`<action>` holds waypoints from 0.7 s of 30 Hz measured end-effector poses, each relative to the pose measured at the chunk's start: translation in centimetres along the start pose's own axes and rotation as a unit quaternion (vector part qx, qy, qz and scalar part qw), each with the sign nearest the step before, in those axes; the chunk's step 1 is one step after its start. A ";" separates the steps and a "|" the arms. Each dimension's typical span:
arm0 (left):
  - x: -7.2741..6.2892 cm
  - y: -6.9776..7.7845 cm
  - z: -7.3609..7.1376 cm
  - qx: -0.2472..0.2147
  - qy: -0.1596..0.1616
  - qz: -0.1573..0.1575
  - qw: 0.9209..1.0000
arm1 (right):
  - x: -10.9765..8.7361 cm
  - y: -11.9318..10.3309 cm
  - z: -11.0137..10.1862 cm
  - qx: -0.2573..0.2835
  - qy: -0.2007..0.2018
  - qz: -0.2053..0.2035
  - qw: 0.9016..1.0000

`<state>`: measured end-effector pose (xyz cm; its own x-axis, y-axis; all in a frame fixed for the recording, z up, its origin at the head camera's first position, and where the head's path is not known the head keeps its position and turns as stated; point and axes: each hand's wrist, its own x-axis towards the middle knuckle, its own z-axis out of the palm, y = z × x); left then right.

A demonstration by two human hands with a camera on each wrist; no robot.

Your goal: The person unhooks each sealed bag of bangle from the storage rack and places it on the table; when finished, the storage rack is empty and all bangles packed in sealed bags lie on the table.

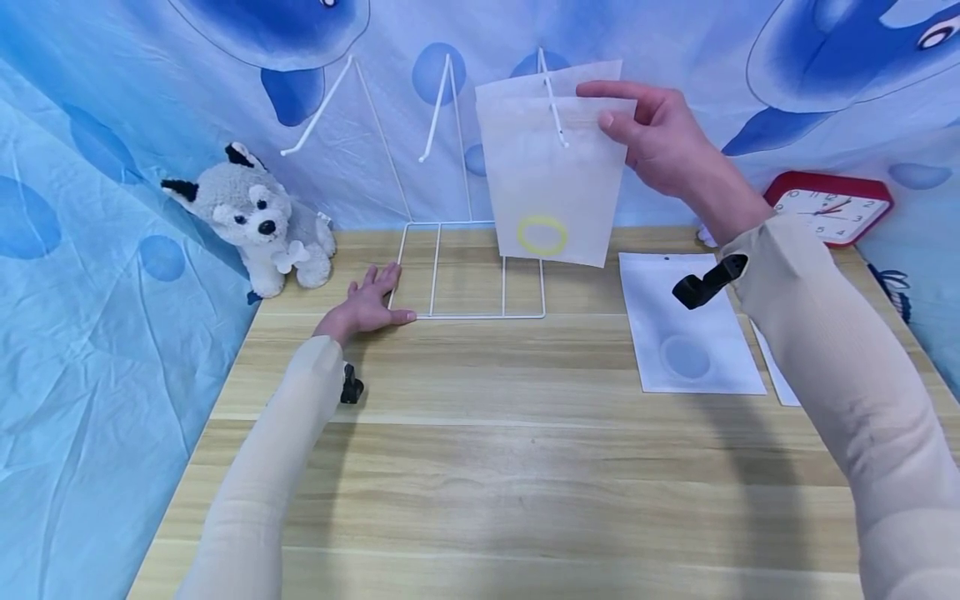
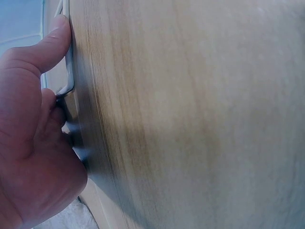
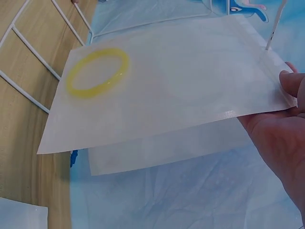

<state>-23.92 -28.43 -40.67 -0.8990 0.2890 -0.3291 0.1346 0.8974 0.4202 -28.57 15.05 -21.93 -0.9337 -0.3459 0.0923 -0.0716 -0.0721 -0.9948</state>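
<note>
My right hand (image 1: 660, 137) pinches the upper right corner of a white translucent pouch (image 1: 555, 183), thumb in front. Through its lower part shows a yellow ring (image 3: 97, 72). The pouch hangs at the right prong (image 1: 551, 100) of a white wire display rack (image 1: 480, 317), whose tip stands out in front of it. Behind it hangs a second white pouch (image 1: 517, 86), its top edge higher. Down at the rack base's front left corner, my left hand (image 1: 367, 304) lies with fingers spread. In the left wrist view its thumb (image 2: 52, 45) rests along the front wire.
Two other rack prongs (image 1: 435, 117) rise on the left. On the table's right lies a white pouch (image 1: 652, 292) with a bluish disc showing; another white edge (image 1: 780, 375) appears beside my sleeve. A plush husky (image 1: 255, 221) sits at left, a red clock (image 1: 832, 208) at right.
</note>
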 end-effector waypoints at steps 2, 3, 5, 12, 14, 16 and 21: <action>0.0 0.0 -0.1 0.000 -0.001 -0.001 1.000 | -0.3 0.0 0.0 -0.009 -0.002 -0.002 1.000; 0.0 0.1 -0.1 0.000 -0.001 -0.001 1.000 | -0.5 0.0 0.0 -0.011 -0.002 -0.002 1.000; 0.0 0.1 -0.1 0.000 -0.001 0.000 1.000 | -0.8 0.1 0.0 -0.014 -0.005 -0.003 1.000; 0.2 -0.2 0.0 0.007 0.000 0.000 1.000 | -2.0 0.1 0.2 -0.018 -0.012 -0.011 1.000; 0.2 -0.1 -0.1 0.005 -0.001 0.000 1.000 | -2.4 0.0 0.3 -0.014 -0.012 -0.013 1.000; 0.1 -0.1 -0.1 0.001 -0.002 -0.001 1.000 | -2.8 0.0 0.3 -0.011 -0.011 -0.015 1.000; -0.2 -0.2 -0.3 -0.010 -0.003 0.000 1.000 | -3.8 -0.2 0.6 0.001 -0.016 -0.024 1.000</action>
<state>-23.92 -28.74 -40.45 -0.8968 0.2909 -0.3335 0.1266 0.8907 0.4367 -24.85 15.81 -22.10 -0.9173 -0.3718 0.1422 -0.1158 -0.0924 -0.9890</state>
